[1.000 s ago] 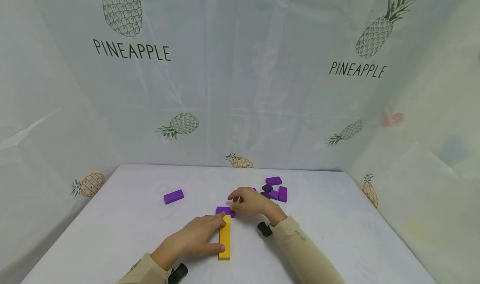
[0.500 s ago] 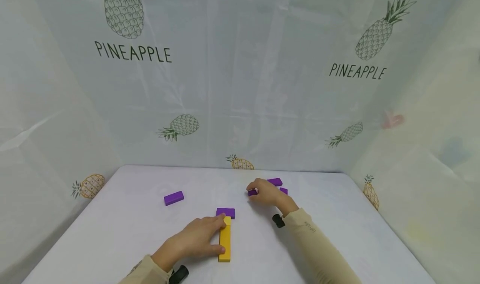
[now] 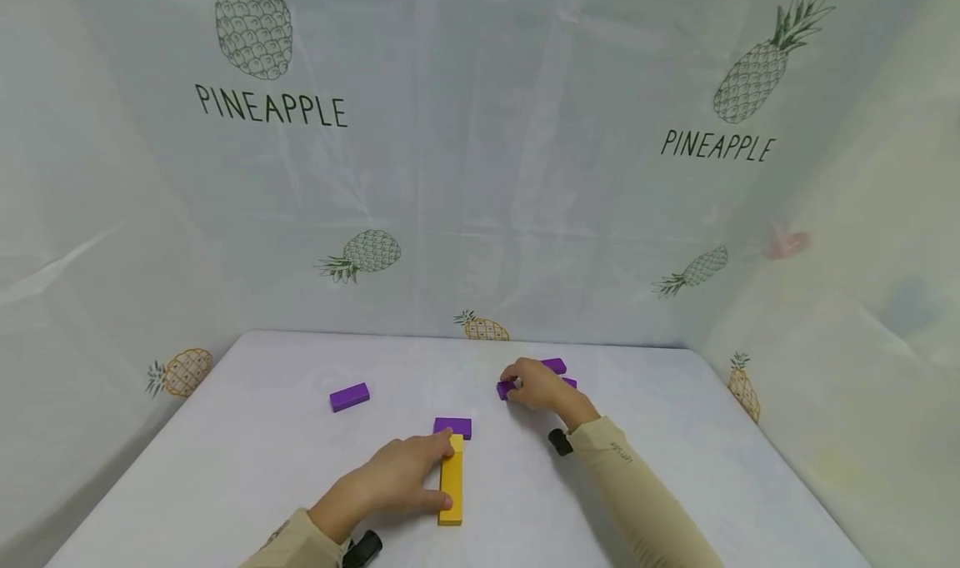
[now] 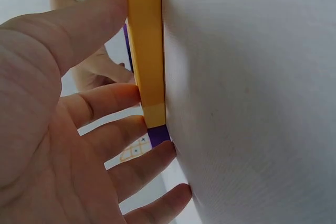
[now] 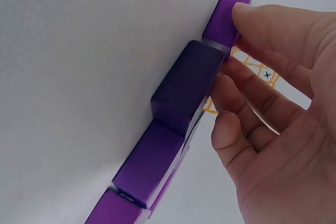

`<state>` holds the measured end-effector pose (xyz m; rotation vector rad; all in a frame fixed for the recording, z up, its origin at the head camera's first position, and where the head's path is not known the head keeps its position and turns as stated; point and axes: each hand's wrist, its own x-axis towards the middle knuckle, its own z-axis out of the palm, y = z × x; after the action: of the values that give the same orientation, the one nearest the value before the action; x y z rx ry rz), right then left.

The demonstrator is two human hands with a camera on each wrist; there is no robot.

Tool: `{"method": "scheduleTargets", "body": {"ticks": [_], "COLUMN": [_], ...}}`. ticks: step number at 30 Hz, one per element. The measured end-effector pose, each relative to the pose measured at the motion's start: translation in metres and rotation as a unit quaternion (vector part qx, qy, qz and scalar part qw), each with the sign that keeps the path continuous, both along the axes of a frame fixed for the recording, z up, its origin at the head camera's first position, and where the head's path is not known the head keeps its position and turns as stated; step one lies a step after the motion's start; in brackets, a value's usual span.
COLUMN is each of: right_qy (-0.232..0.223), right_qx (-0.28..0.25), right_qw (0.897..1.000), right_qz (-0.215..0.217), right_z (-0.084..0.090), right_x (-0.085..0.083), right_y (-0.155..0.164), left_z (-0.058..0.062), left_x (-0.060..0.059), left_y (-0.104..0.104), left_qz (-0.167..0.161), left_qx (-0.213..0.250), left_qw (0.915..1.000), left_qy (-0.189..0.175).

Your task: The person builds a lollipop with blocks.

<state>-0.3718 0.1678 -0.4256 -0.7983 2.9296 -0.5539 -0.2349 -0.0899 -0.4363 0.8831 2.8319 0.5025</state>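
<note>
The left hand is resting nearly straight, unclenched fingers against a long, smooth yellow rectangular bar on the white tabletop. The right hand, nearer that bar a second ago, is now pinching a small, glossy purple rectangular block beside a dark purple block; work is seemingly shifting there.

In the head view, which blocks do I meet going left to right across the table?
Lone purple block → yellow bar → pinched purple block in the right hand → partly hidden purple blocks beyond that hand.
</note>
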Motion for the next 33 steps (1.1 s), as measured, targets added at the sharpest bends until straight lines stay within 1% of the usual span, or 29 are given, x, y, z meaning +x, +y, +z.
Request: {"method": "scheduleTargets", "body": {"ticks": [5,13,18,22,25,33], "right_qy": [-0.003,0.01,0.008,0.018,0.018,-0.023], "right_qx": [-0.003,0.002,-0.007,-0.011,-0.016,-0.02], "right_qw": [1.0,0.999,0.998,0.996,0.995,0.995], "right_qz": [0.011,0.048,0.063,0.084,0.093,0.092], "right_z": [0.0,-0.004,-0.006,-0.007,-0.007,-0.005], "right_x": [0.0,-0.002,-0.002,0.001,0.003,0.01], "right_y": [-0.009,-0.035,-0.05,-0.059,-0.064,-0.074], "left_z": [0.001,0.0,0.0,0.0,0.0,0.0], "left_x": [0.001,0.001,0.0,0.0,0.0,0.0], "left_y": [0.0,0.001,0.0,0.0,0.0,0.0], "left_qz": [-0.005,-0.009,-0.008,-0.01,-0.011,-0.014], "left_qx": [-0.004,-0.008,-0.009,-0.011,-0.013,-0.015], "left_qw": [1.0,0.9999,0.9999,0.9998,0.9998,0.9996], "left_qy": [0.006,0.011,0.009,0.012,0.013,0.021]}}
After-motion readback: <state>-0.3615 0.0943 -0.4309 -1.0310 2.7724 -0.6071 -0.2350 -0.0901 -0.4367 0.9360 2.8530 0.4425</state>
